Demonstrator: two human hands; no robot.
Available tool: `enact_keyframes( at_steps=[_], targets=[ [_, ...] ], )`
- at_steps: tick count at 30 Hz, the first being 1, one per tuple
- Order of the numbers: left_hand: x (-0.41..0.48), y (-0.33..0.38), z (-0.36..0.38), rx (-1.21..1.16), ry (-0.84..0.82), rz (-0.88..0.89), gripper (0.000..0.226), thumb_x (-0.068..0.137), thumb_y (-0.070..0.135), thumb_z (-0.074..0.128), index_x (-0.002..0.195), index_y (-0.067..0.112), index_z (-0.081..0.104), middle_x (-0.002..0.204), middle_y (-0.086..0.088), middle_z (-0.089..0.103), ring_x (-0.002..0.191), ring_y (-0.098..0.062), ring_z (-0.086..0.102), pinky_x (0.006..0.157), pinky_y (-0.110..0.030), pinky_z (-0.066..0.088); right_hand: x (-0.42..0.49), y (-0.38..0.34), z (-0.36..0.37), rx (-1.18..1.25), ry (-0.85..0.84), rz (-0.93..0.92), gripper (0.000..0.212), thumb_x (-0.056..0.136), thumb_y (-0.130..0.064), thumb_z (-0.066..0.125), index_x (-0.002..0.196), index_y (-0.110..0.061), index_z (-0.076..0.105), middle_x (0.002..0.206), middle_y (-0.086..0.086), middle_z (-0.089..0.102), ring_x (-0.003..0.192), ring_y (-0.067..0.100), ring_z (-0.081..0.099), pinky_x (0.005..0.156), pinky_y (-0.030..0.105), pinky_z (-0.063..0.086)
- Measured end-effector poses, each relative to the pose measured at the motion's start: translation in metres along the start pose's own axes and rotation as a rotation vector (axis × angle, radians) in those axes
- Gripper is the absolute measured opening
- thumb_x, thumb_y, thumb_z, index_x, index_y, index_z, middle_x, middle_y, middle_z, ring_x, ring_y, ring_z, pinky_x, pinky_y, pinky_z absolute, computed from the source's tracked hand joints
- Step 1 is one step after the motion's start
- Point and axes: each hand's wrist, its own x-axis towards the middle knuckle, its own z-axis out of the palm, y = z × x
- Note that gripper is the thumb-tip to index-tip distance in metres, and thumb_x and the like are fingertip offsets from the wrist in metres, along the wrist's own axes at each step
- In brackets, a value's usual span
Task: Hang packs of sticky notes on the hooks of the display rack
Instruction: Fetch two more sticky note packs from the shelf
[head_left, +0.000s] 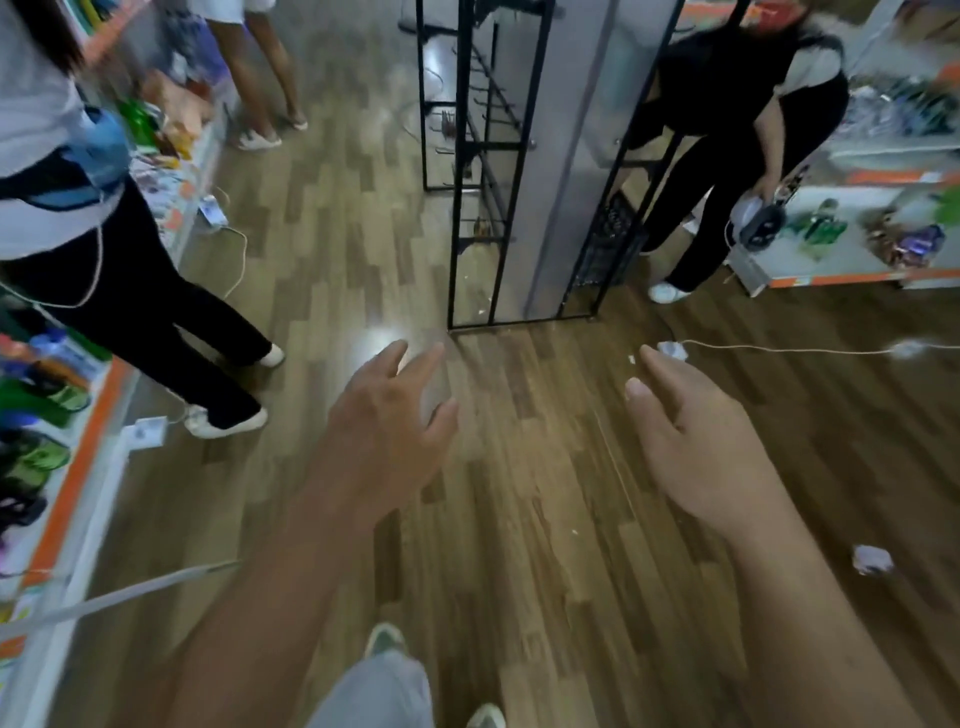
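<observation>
A black metal display rack (480, 171) with rows of bare hooks stands ahead of me on the wood floor, beside a grey pillar (563, 156). My left hand (387, 431) reaches forward below the rack's base, fingers spread and relaxed, holding nothing. My right hand (696, 441) is stretched out to the right of it, fingers loose and empty too. No pack of sticky notes shows in this view. The picture is blurred by motion.
A person in black trousers (156, 322) stands at the left by a shelf of goods (47, 415). Another person (737, 145) crouches at the right by a white shelf (857, 249). A white cable (779, 349) and crumpled paper (872, 560) lie on the floor.
</observation>
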Motion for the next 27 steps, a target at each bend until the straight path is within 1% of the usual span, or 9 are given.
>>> enact_keyframes(
  at_steps=[2, 8, 14, 16, 19, 22, 24, 25, 27],
  targets=[
    [0.046, -0.010, -0.005, 0.016, 0.034, 0.006, 0.059, 0.094, 0.037, 0.054, 0.149, 0.024, 0.038, 0.156, -0.011, 0.033, 0.144, -0.025, 0.029, 0.114, -0.037, 0.026, 0.048, -0.010, 0.008, -0.048, -0.011, -0.016, 0.054, 0.101, -0.036, 0.040, 0.150, -0.015, 0.033, 0.156, 0.006, 0.031, 0.146, 0.015, 0.020, 0.118, 0.030, 0.017],
    [0.207, -0.048, -0.033, 0.055, 0.057, 0.079, 0.059, 0.097, 0.042, 0.048, 0.151, 0.025, 0.031, 0.158, -0.009, 0.028, 0.143, -0.027, 0.026, 0.114, -0.044, 0.027, 0.205, -0.073, 0.047, -0.147, -0.014, 0.007, 0.056, 0.102, -0.040, 0.036, 0.153, -0.022, 0.023, 0.161, 0.007, 0.017, 0.150, 0.023, 0.007, 0.120, 0.037, 0.009],
    [0.355, -0.067, -0.078, 0.074, 0.046, 0.228, 0.058, 0.097, 0.041, 0.050, 0.151, 0.026, 0.033, 0.157, -0.009, 0.031, 0.148, -0.030, 0.019, 0.115, -0.047, 0.020, 0.347, -0.143, 0.076, -0.161, -0.006, -0.002, 0.058, 0.101, -0.044, 0.035, 0.154, -0.027, 0.019, 0.161, 0.002, 0.017, 0.149, 0.024, 0.009, 0.119, 0.045, 0.016],
    [0.398, -0.072, -0.090, 0.041, 0.036, 0.244, 0.057, 0.096, 0.041, 0.051, 0.150, 0.027, 0.035, 0.157, -0.008, 0.032, 0.148, -0.030, 0.019, 0.116, -0.050, 0.018, 0.385, -0.156, 0.082, -0.143, 0.005, 0.001, 0.057, 0.101, -0.043, 0.036, 0.154, -0.026, 0.020, 0.161, 0.002, 0.018, 0.149, 0.022, 0.009, 0.120, 0.040, 0.015],
    [0.464, -0.086, -0.101, 0.008, 0.001, 0.244, 0.057, 0.097, 0.043, 0.047, 0.150, 0.028, 0.033, 0.158, -0.005, 0.029, 0.149, -0.025, 0.017, 0.118, -0.046, 0.015, 0.443, -0.169, 0.093, -0.093, 0.003, 0.001, 0.055, 0.102, -0.038, 0.038, 0.153, -0.025, 0.022, 0.161, -0.001, 0.019, 0.148, 0.011, 0.011, 0.115, 0.024, 0.011],
    [0.539, -0.106, -0.105, 0.005, -0.018, 0.218, 0.058, 0.097, 0.046, 0.045, 0.151, 0.031, 0.030, 0.159, -0.002, 0.027, 0.149, -0.021, 0.015, 0.118, -0.041, 0.015, 0.512, -0.180, 0.110, -0.042, -0.006, -0.017, 0.053, 0.102, -0.033, 0.039, 0.152, -0.023, 0.024, 0.159, -0.003, 0.025, 0.145, 0.007, 0.018, 0.104, 0.010, 0.010],
    [0.576, -0.115, -0.107, 0.017, -0.013, 0.205, 0.059, 0.096, 0.046, 0.046, 0.151, 0.033, 0.029, 0.159, -0.001, 0.026, 0.149, -0.020, 0.015, 0.119, -0.041, 0.016, 0.548, -0.191, 0.119, -0.008, -0.002, -0.043, 0.050, 0.103, -0.027, 0.040, 0.151, -0.019, 0.028, 0.152, 0.001, 0.036, 0.135, 0.006, 0.029, 0.091, 0.001, 0.013],
    [0.602, -0.121, -0.108, 0.019, -0.018, 0.188, 0.060, 0.096, 0.047, 0.046, 0.151, 0.034, 0.028, 0.160, 0.000, 0.025, 0.149, -0.020, 0.014, 0.121, -0.042, 0.017, 0.573, -0.197, 0.127, 0.029, 0.001, -0.047, 0.050, 0.103, -0.026, 0.040, 0.151, -0.017, 0.030, 0.148, 0.004, 0.041, 0.130, 0.005, 0.033, 0.088, 0.000, 0.015],
    [0.653, -0.127, -0.114, 0.015, -0.016, 0.159, 0.059, 0.096, 0.047, 0.046, 0.151, 0.034, 0.029, 0.160, -0.001, 0.024, 0.150, -0.021, 0.014, 0.120, -0.047, 0.020, 0.625, -0.213, 0.142, 0.091, -0.004, -0.061, 0.050, 0.103, -0.027, 0.041, 0.151, -0.018, 0.031, 0.151, 0.001, 0.039, 0.135, 0.005, 0.032, 0.097, 0.004, 0.015]
  ],
)
